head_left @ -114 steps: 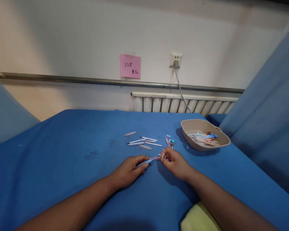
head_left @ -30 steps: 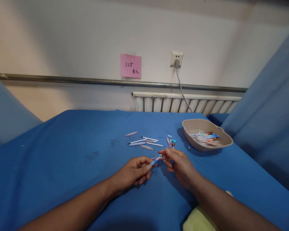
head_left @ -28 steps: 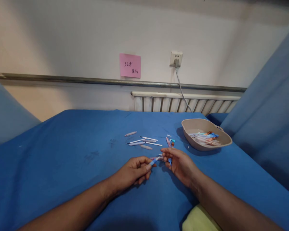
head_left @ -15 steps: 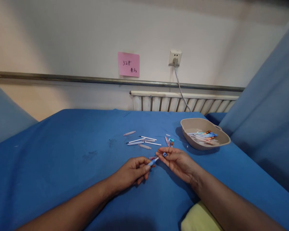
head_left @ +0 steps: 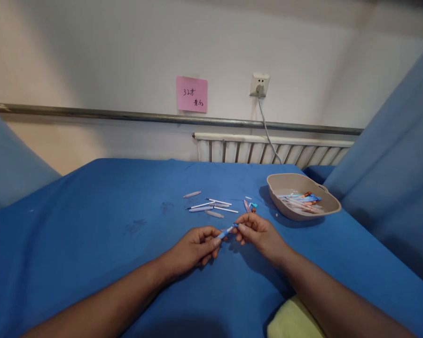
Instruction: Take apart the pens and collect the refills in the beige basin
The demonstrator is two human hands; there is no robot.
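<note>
My left hand (head_left: 201,245) pinches a blue-and-white pen barrel (head_left: 224,233), which slants up to the right. At its upper end, a small dark-blue pen part (head_left: 236,225) sits between the thumb and fingers of my right hand (head_left: 260,234). The part appears to touch the barrel's white tip; my fingers partly hide the join. Just beyond my hands lie white pen refills (head_left: 226,210) with a lilac pen barrel (head_left: 200,209) and a pale barrel (head_left: 215,214). Past my right fingertips are a pinkish barrel (head_left: 246,205) and a teal piece (head_left: 254,205).
A beige basin (head_left: 278,180) holding many pen parts stands at the right on the blue sheet (head_left: 91,244). Another barrel (head_left: 192,194) lies farther back. Yellow-green cloth (head_left: 292,319) is by my right forearm. Behind are a white radiator (head_left: 245,150) and a metal rail (head_left: 144,115).
My right hand has turned and its fingers have closed around the blue part, bringing it to the barrel's tip. My left hand keeps its grip; the view has shifted slightly.
</note>
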